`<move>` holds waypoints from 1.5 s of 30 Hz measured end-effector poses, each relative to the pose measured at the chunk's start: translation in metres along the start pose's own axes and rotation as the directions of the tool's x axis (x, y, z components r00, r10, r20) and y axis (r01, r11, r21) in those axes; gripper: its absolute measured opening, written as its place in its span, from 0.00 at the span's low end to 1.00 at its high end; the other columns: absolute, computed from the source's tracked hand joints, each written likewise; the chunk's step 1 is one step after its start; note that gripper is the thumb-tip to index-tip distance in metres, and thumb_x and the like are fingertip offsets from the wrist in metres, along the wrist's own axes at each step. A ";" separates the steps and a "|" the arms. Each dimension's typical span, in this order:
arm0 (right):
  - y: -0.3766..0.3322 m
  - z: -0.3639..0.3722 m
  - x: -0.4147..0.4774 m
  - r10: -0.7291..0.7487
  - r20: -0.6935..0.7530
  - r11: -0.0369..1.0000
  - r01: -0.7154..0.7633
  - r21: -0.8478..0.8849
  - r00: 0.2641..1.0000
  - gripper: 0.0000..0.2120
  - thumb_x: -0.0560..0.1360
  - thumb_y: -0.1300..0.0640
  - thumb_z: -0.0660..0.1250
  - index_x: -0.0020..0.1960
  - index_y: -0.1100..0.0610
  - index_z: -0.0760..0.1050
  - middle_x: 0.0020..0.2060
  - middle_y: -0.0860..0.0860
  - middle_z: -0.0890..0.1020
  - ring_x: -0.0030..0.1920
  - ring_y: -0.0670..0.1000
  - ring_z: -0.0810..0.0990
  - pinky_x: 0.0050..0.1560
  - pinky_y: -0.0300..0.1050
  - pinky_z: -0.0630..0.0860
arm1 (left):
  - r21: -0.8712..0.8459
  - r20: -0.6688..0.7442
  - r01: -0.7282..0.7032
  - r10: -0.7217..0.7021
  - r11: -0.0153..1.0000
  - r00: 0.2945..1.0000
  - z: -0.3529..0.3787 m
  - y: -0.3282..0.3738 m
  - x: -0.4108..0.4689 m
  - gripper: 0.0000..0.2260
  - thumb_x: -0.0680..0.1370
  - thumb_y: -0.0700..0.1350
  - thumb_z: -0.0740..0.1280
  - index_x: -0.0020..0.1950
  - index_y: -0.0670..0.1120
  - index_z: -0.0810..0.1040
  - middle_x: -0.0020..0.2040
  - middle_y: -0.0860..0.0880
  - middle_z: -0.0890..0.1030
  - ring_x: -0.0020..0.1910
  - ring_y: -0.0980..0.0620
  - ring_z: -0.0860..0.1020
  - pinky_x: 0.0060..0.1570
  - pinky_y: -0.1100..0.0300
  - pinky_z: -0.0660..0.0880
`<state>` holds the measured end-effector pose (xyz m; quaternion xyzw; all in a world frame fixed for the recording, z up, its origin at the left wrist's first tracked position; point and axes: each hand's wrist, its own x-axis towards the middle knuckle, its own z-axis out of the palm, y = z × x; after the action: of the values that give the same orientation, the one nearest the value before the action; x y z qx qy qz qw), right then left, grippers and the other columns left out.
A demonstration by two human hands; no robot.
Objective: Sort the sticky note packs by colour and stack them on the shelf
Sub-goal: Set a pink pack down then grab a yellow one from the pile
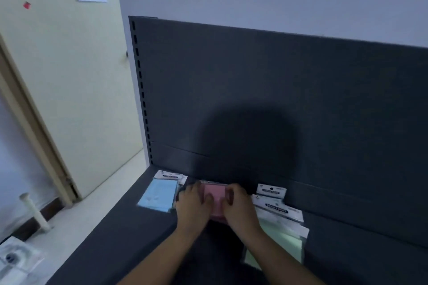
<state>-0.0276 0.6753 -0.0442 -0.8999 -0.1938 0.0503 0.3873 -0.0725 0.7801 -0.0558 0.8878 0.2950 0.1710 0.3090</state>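
Note:
A pink sticky note pack (215,196) lies on the dark shelf (129,227) near the back panel. My left hand (191,206) grips its left side and my right hand (238,208) grips its right side, thumbs on top. A blue pack stack (159,194) lies to the left of my hands. To the right lie green packs (282,236) with white header cards, partly overlapping; the image is blurred there.
The shelf's dark back panel (278,99) rises behind the packs. A cream door (69,76) and pale floor (92,203) are at the left, with a white pipe (34,210) and a floor drain (11,257) near the wall.

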 end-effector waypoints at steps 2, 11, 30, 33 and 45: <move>-0.001 0.003 0.000 0.021 -0.029 0.999 -0.022 -0.034 0.999 0.12 0.75 0.61 0.62 0.59 0.58 0.71 0.55 0.54 0.75 0.56 0.52 0.73 0.58 0.44 0.70 | -0.030 0.039 0.000 0.001 1.000 0.999 0.004 -0.002 0.004 0.15 0.75 0.44 0.63 0.60 0.42 0.72 0.59 0.42 0.76 0.58 0.42 0.71 0.55 0.53 0.67; -0.015 -0.002 -0.003 0.032 -0.093 0.987 -0.018 0.157 0.995 0.15 0.74 0.64 0.63 0.60 0.58 0.72 0.57 0.52 0.74 0.57 0.50 0.74 0.56 0.33 0.66 | -0.136 -0.103 -0.206 0.193 0.969 0.976 -0.004 0.008 0.002 0.20 0.73 0.42 0.67 0.65 0.44 0.71 0.67 0.46 0.70 0.68 0.46 0.64 0.64 0.53 0.57; 0.146 -0.208 -0.177 0.189 -0.463 0.982 -0.155 0.109 0.866 0.12 0.73 0.68 0.64 0.53 0.57 0.75 0.47 0.48 0.78 0.50 0.47 0.76 0.52 0.34 0.70 | -0.380 0.100 -0.629 0.706 0.679 0.702 0.085 0.192 -0.169 0.07 0.75 0.41 0.63 0.52 0.50 0.77 0.53 0.56 0.77 0.56 0.55 0.71 0.56 0.61 0.60; 0.188 -0.259 -0.237 0.280 -0.537 0.959 -0.258 0.118 0.796 0.10 0.74 0.67 0.64 0.53 0.57 0.75 0.46 0.49 0.78 0.49 0.47 0.76 0.51 0.36 0.70 | -0.429 0.170 -0.655 0.768 0.622 0.618 0.118 0.239 -0.230 0.07 0.77 0.43 0.63 0.53 0.50 0.77 0.54 0.57 0.76 0.57 0.55 0.71 0.52 0.64 0.58; 0.308 -0.412 -0.467 0.445 -0.769 0.851 -0.483 0.204 0.459 0.06 0.74 0.63 0.66 0.49 0.54 0.74 0.45 0.49 0.79 0.46 0.47 0.77 0.44 0.35 0.68 | -0.565 0.410 -0.665 0.866 0.488 0.287 0.216 0.390 -0.464 0.09 0.78 0.47 0.62 0.56 0.48 0.76 0.58 0.52 0.76 0.61 0.51 0.70 0.59 0.58 0.62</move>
<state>-0.2629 0.0230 -0.0064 -0.8517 0.2497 -0.2549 0.3837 -0.1608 0.1442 -0.0209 0.8589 -0.3298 0.0181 0.3913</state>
